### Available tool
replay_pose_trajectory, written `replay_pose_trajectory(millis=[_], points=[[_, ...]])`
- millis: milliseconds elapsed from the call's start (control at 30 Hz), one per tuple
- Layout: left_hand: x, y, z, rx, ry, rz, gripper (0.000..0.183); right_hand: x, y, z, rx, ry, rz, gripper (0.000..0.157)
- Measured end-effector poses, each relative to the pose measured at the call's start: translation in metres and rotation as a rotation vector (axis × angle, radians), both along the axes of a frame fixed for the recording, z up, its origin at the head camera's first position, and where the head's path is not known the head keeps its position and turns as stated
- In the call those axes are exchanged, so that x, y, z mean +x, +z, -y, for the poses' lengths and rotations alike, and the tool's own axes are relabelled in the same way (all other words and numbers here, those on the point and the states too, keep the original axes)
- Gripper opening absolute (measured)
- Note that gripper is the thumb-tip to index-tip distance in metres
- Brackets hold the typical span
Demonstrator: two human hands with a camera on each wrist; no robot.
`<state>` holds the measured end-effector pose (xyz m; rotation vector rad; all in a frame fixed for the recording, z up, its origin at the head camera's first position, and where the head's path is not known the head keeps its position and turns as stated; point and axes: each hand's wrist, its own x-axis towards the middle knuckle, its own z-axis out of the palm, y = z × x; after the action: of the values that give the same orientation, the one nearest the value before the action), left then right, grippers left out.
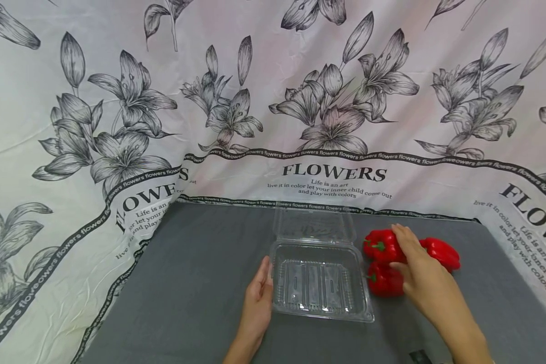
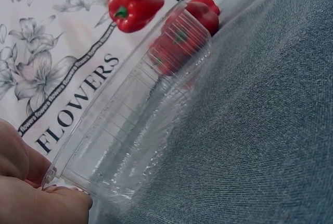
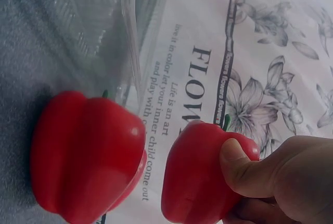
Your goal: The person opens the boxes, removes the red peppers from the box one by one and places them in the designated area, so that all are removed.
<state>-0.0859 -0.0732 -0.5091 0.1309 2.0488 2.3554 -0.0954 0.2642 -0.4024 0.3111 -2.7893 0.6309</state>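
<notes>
A clear plastic clamshell container [image 1: 319, 311] lies on the grey cloth with its lid [image 1: 314, 226] folded back. My left hand [image 1: 257, 298] pinches its left rim between thumb and fingers, as the left wrist view shows. In my right hand [image 1: 423, 270] is a red bell pepper [image 3: 200, 174] with a green stem, gripped with the thumb on its side. The left wrist view has this pepper [image 2: 135, 9] raised above the others. Another red bell pepper [image 1: 385, 280] sits under the right hand, close to the container's right side, and one more pepper [image 1: 443, 254] lies behind that hand.
Grey cloth [image 1: 191, 283] covers the table. A white curtain [image 1: 236, 177] with flower prints and lettering hangs along the back and both sides. A small dark object [image 1: 420, 357] lies at the front edge, below the right forearm.
</notes>
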Motion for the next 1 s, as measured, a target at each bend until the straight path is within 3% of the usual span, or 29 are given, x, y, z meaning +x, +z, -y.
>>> replay_pose_trajectory(millis=[400,1000], points=[[0.000,0.001,-0.001,0.001,-0.001,-0.001,0.056,0.004,-0.002,-0.020,-0.002,-0.017,0.002,0.096],[0.001,-0.002,-0.001,0.001,-0.001,-0.015,0.056,0.008,-0.012,-0.046,0.004,-0.041,-0.070,0.089]])
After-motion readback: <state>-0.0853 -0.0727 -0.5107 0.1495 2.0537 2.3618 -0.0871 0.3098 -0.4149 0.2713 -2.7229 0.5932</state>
